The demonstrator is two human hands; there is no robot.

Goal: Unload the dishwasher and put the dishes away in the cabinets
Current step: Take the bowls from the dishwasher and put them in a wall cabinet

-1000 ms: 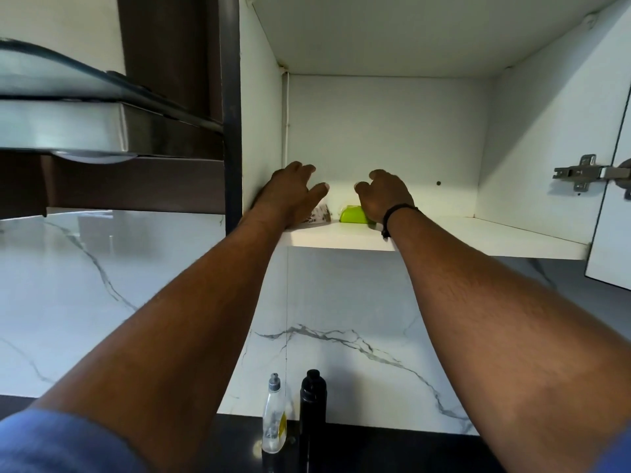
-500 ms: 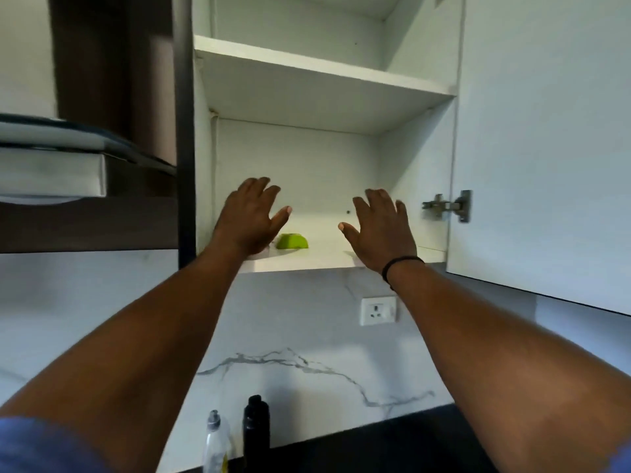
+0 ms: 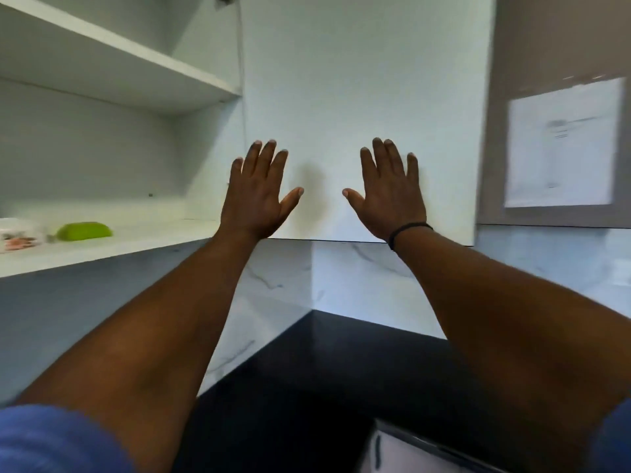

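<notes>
**Entry: upper cabinet, both hands empty at the open door**

Left hand (image 3: 258,196): fingers spread wide, gripping nothing, raised in front of the cabinet door (image 3: 358,97) near its hinge edge; contact with the panel not discernible. Right hand (image 3: 389,196): fingers likewise splayed and empty, over the same door toward its free side; black band at the wrist.

Lower shelf (image 3: 143,238): one green item (image 3: 84,231) and one printed white item (image 3: 18,233) at the far left, just beside each other; both blurred, type uncertain. Upper shelf (image 3: 102,59): nothing visible on it. Dark bench (image 3: 324,363) below. Paper notice (image 3: 560,145) on the grey panel to the right.

Dishwasher: not identifiable in view; no dishes visible.

Handling, by my judgement: the door is a stiff, smooth, light panel with no handle showing; best taken by the lower edge or free side.
</notes>
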